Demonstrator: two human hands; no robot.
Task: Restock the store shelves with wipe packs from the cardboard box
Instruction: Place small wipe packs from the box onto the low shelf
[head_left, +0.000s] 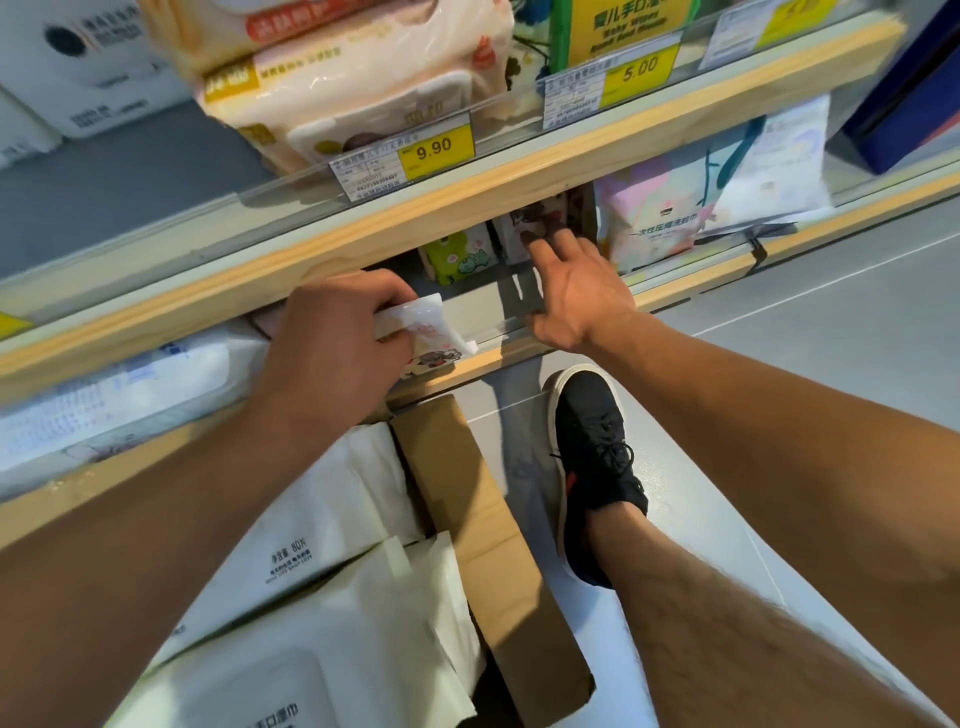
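Observation:
My left hand (335, 340) is shut on a small white wipe pack (431, 332) with a cartoon print, held at the front edge of the lower shelf (670, 291). Fingers apart, my right hand (569, 286) reaches into that shelf, its fingertips touching a small pack with a dark cartoon print (535, 218). A small green pack (460, 257) stands just left of it. Below me the cardboard box (467, 493) stands open on the floor with large white wipe packs (322, 525) lying in it.
The upper shelf (467, 202) carries stacked peach wipe packs (353, 88) and yellow price tags (436, 148). A pastel pack (654, 213) stands right of my right hand. White flat packs (119, 384) fill the lower shelf's left. My black shoe (592, 467) rests beside the box.

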